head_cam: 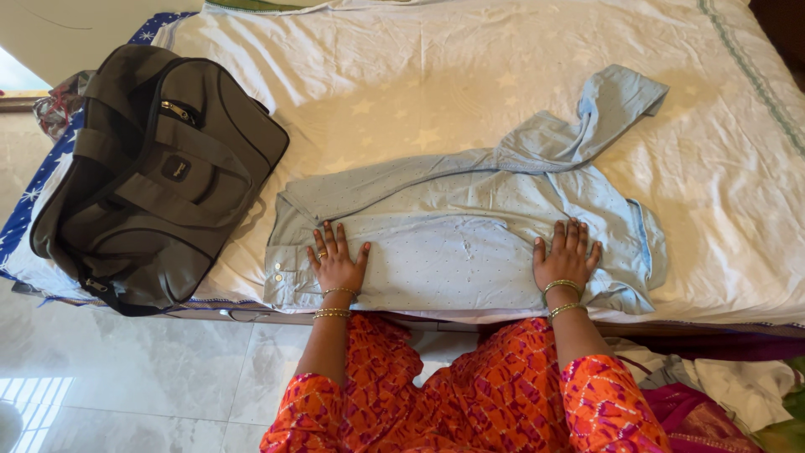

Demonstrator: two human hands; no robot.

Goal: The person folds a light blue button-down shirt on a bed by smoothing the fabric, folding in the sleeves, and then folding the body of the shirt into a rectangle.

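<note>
From the head view, your left hand [337, 262] lies flat on the pale blue shirt [470, 231], close to the buttoned cuff at the shirt's left end, and your right hand [565, 258] lies flat on the same cloth nearer the collar end. The shirt is spread across the near edge of the bed [436, 92], on the cream star-patterned sheet, with one sleeve folded along its top and the other sleeve kinked up and away toward the far right.

What could go wrong, as a judgement: the shirt's lower edge sits right at the bed's edge, so a push toward you could slide it off onto the tiled floor [168, 369]. The thrown-out sleeve could also bunch and crease if the body is dragged sideways, and the sheet beneath is loose and wrinkled, so it may ride along with the cloth.

Your fingers: on the left hand they are spread wide, palm down, pinching nothing. On the right hand the fingers are held closer together, also pressed flat, gripping nothing.

The grey duffel bag [155, 172] stands on the bed just to the left of the shirt, near but apart from your left hand
</note>
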